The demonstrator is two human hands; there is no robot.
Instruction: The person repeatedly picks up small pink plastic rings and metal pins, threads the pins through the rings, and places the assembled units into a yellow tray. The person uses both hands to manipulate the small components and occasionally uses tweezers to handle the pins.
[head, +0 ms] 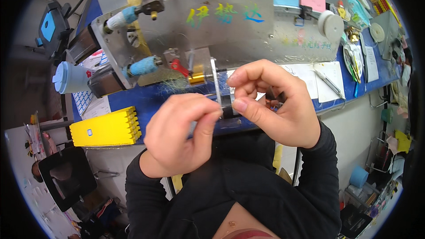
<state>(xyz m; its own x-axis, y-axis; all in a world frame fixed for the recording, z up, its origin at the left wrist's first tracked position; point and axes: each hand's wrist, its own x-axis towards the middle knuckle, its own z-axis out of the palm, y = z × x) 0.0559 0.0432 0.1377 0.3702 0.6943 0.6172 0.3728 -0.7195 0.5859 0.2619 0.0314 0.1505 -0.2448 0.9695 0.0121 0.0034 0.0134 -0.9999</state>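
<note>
In front of a metal bench machine (232,36) both hands are raised close together. My left hand (186,129) pinches something tiny and thin between thumb and forefinger; what it is cannot be made out. My right hand (275,103) is curled, its thumb and forefinger apart, and whether a fine strand lies between them is too small to tell. Between the hands stands a narrow, pale upright strip (215,79). A gold-coloured cylinder (197,78) and a red lever (179,67) are just beyond my left hand. Fine loose threads (172,85) lie on the blue bench top.
A yellow notched block (104,127) and a light-blue lidded cup (68,78) stand at the left. Blue-wrapped rollers (143,65) jut from the machine. At the right lie papers with a pen-like tool (328,83), tweezers and a white spool (333,26).
</note>
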